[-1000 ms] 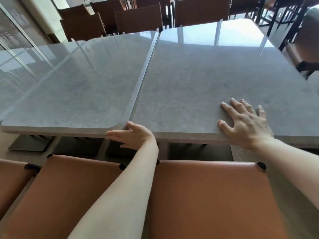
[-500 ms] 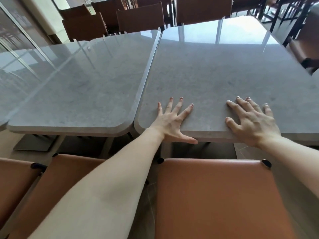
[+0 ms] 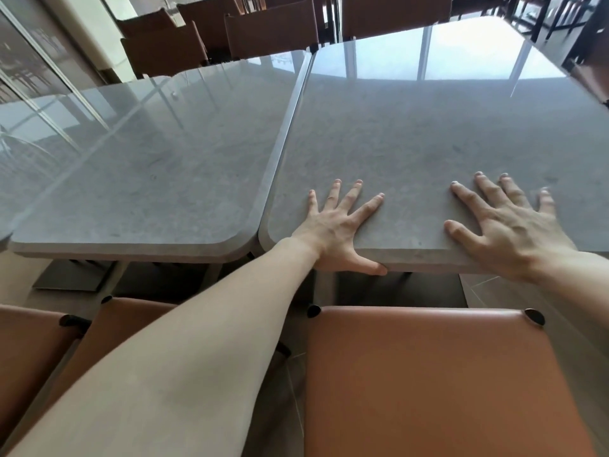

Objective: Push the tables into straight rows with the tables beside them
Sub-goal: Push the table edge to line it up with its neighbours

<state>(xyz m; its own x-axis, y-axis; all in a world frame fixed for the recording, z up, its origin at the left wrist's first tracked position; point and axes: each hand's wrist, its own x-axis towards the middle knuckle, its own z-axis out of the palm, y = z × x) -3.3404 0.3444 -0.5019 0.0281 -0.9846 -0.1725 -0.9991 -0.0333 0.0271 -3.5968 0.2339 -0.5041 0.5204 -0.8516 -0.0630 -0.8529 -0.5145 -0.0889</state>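
Flat under both hands' fingers (image 3: 352, 196): rt table (image 3: 428, 133)

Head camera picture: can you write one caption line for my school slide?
Both hands, left and right, press flat on the right grey table, beside the left table, above a brown chair.

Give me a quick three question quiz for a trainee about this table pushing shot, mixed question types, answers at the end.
1. True or false: both hands lie flat on the right table.
2. Where does the left hand's thumb sit? A) over the near edge B) on the left table C) on the chair
3. Fill in: the right table's near edge sits ___ to the camera than the left table's.

Key: 1 true; 2 A; 3 closer. The right hand also lies flat.
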